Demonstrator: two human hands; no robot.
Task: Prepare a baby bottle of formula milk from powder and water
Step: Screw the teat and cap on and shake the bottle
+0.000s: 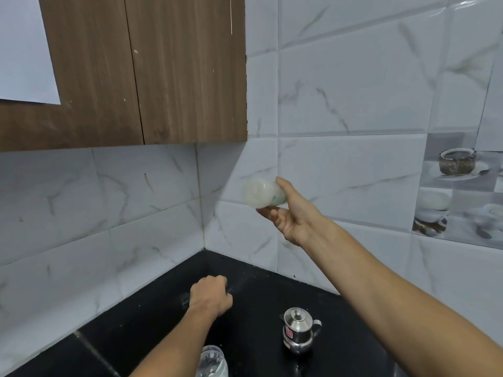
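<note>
My right hand is raised in front of the tiled wall and grips a baby bottle filled with milky white liquid. The bottle lies almost sideways, its base pointing left, and it is blurred by motion. My left hand rests as a closed fist on the black countertop, holding nothing. A clear plastic jar with white powder residue stands at the bottom edge, partly behind my left forearm.
A small steel pot with a lid and spout stands on the counter to the right of the jar. A brown wooden wall cabinet hangs at the upper left. White marble-pattern tiles cover both walls of the corner.
</note>
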